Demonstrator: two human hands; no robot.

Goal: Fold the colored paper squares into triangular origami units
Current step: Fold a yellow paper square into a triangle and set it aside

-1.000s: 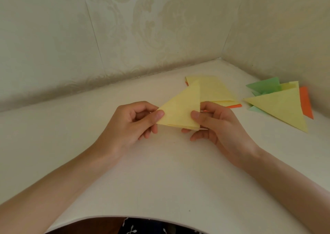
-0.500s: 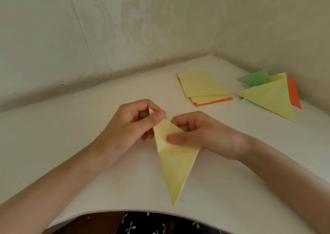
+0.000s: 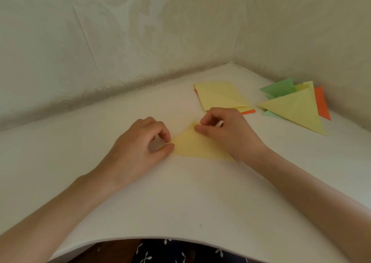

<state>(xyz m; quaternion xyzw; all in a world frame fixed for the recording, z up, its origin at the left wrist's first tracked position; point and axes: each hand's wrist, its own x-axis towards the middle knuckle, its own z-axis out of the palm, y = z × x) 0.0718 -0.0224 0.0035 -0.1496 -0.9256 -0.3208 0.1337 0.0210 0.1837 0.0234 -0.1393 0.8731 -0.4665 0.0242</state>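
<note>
- One yellow triangle (image 3: 197, 146) lies flat on the white table (image 3: 180, 192); its right corner is hidden beneath the right hand (image 3: 226, 130)
- Left hand (image 3: 138, 148) pinches its left tip; right hand pinches its apex
- Beyond: one stack of squares (image 3: 218, 95), orange sheet nearly covered; one overlapping pile of folded triangles (image 3: 295, 108), number unclear

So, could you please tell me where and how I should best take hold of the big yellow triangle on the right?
The yellow triangle lies flat on top of the green pieces and the orange piece, and its long near tip juts past them onto the table. Pinch that tip, coming from the near side; fingers should slide under there without disturbing the rest.
</note>
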